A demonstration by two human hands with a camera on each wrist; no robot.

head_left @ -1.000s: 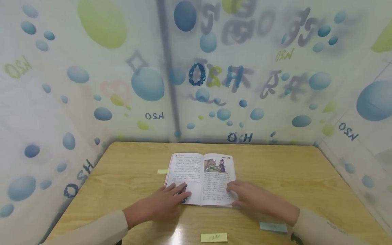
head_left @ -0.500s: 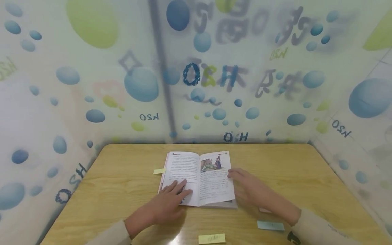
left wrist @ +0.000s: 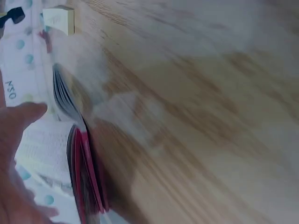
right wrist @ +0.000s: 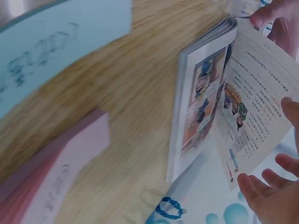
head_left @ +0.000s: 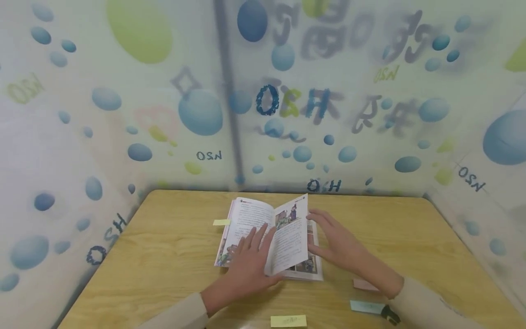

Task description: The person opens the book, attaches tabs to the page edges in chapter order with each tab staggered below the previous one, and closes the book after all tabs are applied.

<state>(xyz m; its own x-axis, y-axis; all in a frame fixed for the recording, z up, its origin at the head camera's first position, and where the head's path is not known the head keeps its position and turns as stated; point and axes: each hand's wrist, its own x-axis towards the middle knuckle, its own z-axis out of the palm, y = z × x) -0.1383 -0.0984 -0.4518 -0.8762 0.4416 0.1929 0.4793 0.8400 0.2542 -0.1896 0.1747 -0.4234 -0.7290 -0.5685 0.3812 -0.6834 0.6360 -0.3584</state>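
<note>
Book (right wrist: pixel 204 105) lies open on the wooden table (right wrist: pixel 135 121), one lifted page (right wrist: pixel 261 86) standing at an angle, its visible face carrying print and a small colour illustration, with coloured picture panels on the page beneath. Right hand (right wrist: pixel 277 186), partly in frame, has fingertips at the page's free right edge; left hand (right wrist: pixel 282 19), at left, is by the near end of the spine. Near side: blue note (right wrist: pixel 70 46) and pink note (right wrist: pixel 60 179), both handwritten; far side: wall (right wrist: pixel 201 193) with blue spots.

I wear long, pale beige cloth sleeves (head_left: pixel 423 299). The right one bears small grey markings (head_left: pixel 451 307); a curved black piece (head_left: pixel 390 315) shows beside it.
</note>
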